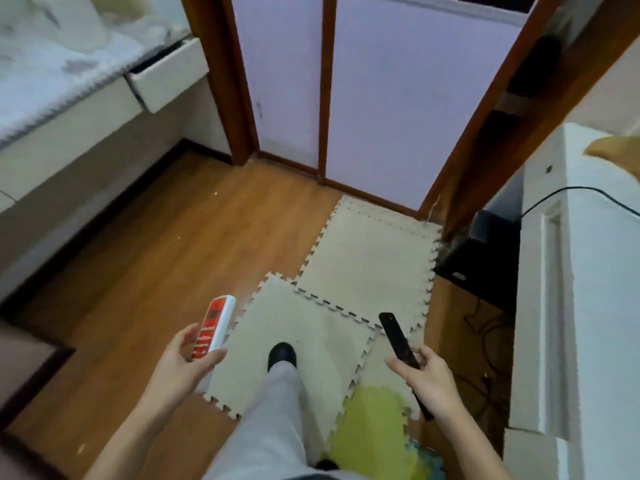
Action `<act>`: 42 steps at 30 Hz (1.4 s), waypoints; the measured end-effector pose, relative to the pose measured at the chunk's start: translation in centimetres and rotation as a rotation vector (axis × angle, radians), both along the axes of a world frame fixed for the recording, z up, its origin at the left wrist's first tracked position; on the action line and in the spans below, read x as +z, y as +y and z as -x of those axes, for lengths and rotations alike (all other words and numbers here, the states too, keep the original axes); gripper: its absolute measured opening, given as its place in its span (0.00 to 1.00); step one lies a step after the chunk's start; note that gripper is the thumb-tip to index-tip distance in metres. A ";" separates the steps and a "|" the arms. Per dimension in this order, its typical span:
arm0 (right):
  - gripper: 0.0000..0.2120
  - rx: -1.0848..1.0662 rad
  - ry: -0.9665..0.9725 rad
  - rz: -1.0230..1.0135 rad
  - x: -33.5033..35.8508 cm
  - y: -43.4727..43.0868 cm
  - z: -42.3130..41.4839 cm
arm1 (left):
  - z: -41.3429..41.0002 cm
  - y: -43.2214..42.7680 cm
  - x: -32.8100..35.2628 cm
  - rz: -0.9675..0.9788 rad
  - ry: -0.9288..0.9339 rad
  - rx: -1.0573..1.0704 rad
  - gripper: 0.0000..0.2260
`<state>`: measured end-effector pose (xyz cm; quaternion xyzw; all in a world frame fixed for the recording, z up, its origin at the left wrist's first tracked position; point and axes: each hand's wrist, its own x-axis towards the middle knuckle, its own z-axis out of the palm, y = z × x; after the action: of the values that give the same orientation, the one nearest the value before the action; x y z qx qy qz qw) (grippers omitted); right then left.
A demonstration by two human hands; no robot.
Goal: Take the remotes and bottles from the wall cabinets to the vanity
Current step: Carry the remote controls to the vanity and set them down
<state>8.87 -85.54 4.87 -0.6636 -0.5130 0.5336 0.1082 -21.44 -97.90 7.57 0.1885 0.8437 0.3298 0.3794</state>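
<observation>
The left grip (180, 362) curls round a red-and-white remote (214, 325), the right grip (429, 372) round a black remote (398, 341), both above beige foam mats (367, 258). Closed sliding doors (381, 98) stand ahead; an open drawer (166, 74) juts out at left.

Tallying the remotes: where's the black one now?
Head view, lower right: the right hand grips the black remote over the beige foam mats, opposite the red-and-white remote in the left hand.

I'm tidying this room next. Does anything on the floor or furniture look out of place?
Yes. The near foam mat tile sits skewed against the far tile, a gap showing along their toothed seam. The white drawer at upper left hangs open.
</observation>
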 end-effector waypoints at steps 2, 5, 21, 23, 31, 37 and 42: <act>0.11 0.037 -0.023 0.034 -1.4 2.1 2.4 | 2.0 0.8 -1.2 0.028 -0.013 0.060 0.32; 0.14 0.100 -0.074 0.046 -2.6 6.4 6.9 | 5.5 3.4 -2.5 0.022 -0.062 0.132 0.31; 0.18 0.334 -0.125 -0.035 -2.5 31.4 27.6 | 21.3 22.2 -4.2 0.013 -0.093 0.315 0.32; 0.18 0.394 -0.162 -0.024 -3.2 34.6 29.2 | 22.4 24.2 -4.8 0.008 -0.108 0.367 0.32; 0.19 0.706 -0.299 0.088 -3.7 48.2 39.0 | 25.8 31.9 -4.0 -0.017 -0.115 0.661 0.31; 0.14 0.980 -0.237 0.069 -3.1 51.5 50.4 | 28.1 32.9 -3.1 -0.016 -0.059 0.894 0.26; 0.20 1.139 -0.159 0.055 -3.6 50.8 60.3 | 32.3 30.7 -4.6 0.011 -0.113 1.070 0.30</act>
<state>-51.44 -34.73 1.31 -0.3234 -0.7819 0.4694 -0.2523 -53.70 -67.16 2.94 -0.2876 0.8019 0.4822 0.2043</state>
